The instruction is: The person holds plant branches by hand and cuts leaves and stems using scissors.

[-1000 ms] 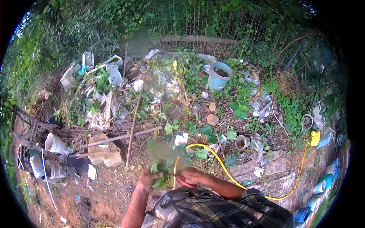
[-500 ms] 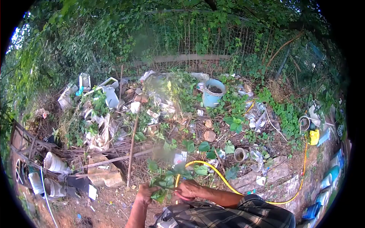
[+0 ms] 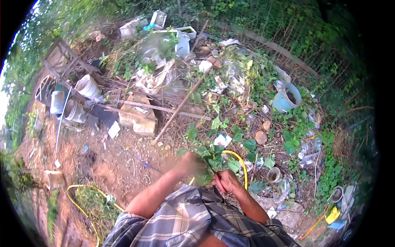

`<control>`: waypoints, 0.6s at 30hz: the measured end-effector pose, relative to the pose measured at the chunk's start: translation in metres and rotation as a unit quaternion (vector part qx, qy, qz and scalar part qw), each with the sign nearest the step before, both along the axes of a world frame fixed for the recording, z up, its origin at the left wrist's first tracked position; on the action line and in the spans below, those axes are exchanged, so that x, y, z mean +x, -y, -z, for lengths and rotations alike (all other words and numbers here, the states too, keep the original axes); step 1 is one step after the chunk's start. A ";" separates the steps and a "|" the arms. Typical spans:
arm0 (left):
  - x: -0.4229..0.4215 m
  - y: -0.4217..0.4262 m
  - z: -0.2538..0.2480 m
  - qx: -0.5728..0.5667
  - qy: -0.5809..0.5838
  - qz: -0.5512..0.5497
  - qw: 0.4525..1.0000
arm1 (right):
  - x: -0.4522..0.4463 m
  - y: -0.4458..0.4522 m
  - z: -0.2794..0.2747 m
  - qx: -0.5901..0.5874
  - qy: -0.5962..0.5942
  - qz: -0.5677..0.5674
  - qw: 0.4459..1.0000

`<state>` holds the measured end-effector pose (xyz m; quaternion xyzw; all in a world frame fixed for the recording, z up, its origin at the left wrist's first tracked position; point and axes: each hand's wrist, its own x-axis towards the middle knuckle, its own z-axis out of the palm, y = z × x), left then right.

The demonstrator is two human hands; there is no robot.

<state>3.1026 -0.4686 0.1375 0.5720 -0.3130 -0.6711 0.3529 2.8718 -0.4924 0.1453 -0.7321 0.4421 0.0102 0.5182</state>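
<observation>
Large green leaves on stems (image 3: 212, 156) are bunched in front of my body. My left hand (image 3: 192, 164), blurred by motion, is closed round the stems on their left side. Just to the right, my right hand (image 3: 229, 181) grips a red-handled tool (image 3: 219, 184), perhaps scissors; its working end is hidden among the leaves. A yellow hose (image 3: 242, 164) curves behind my right hand.
A wooden pole (image 3: 181, 106) leans over a litter heap beside a stone block (image 3: 138, 119). A blue bucket (image 3: 286, 99) stands at the back right. White buckets (image 3: 87, 87) lie at the left, and a wire fence (image 3: 304, 45) runs behind.
The view has swung to the left, so the heap and buckets appear shifted and tilted. Both hands have stayed close together at the leaves, the left now blurred.
</observation>
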 end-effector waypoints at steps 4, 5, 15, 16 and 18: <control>-0.007 0.014 -0.007 -0.020 0.109 0.059 0.992 | -0.005 -0.002 0.016 -0.181 0.095 -0.004 0.979; -0.012 0.020 -0.006 -0.055 0.187 0.095 0.976 | -0.006 0.001 0.016 -0.198 0.104 0.002 0.975; 0.000 0.057 -0.064 -0.365 0.215 -0.028 0.906 | -0.065 0.098 0.157 0.105 0.283 0.369 0.879; 0.009 0.061 -0.060 -0.394 0.209 -0.034 0.895 | -0.063 0.104 0.165 0.097 0.284 0.343 0.890; 0.025 0.050 -0.080 -0.268 0.273 0.078 0.921 | -0.032 0.109 0.177 0.098 0.282 0.296 0.907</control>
